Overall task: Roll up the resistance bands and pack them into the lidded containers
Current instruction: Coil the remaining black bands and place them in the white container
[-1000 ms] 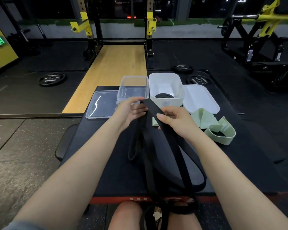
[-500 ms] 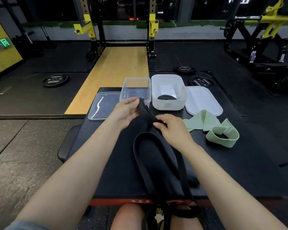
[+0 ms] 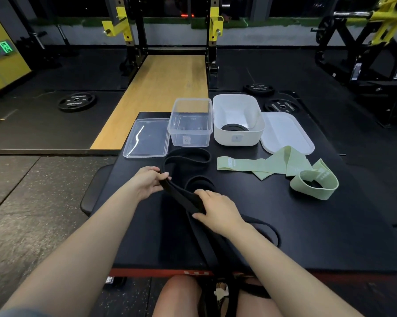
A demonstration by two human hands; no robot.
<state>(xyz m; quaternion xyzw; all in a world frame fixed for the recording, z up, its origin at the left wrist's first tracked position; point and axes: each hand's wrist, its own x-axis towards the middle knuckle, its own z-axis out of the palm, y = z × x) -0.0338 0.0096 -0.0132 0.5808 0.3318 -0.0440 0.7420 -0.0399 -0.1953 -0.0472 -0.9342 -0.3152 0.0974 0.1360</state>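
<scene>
A long black resistance band (image 3: 185, 156) lies looped on the black padded surface (image 3: 307, 225) and trails off the near edge over my knees. My left hand (image 3: 148, 181) pinches it at the left. My right hand (image 3: 218, 210) grips a flat stretch of it a little nearer to me. Behind the loop stand a clear container (image 3: 190, 124) and a white container (image 3: 237, 121) with a rolled black band (image 3: 235, 127) inside. A clear lid (image 3: 146, 138) lies at the left, a white lid (image 3: 286, 131) at the right. Light green bands (image 3: 282, 167) lie at the right.
The padded surface ends in a red front edge (image 3: 193, 272) near my knees. Beyond it are a wooden lifting platform (image 3: 160, 92), a yellow-and-black rack (image 3: 212, 30), weight plates (image 3: 76, 101) on the floor and a machine at the far right (image 3: 364, 53).
Both hands have come down and toward me with the black band. Its far end, held up before, now lies as a loop on the surface in front of the clear container.
</scene>
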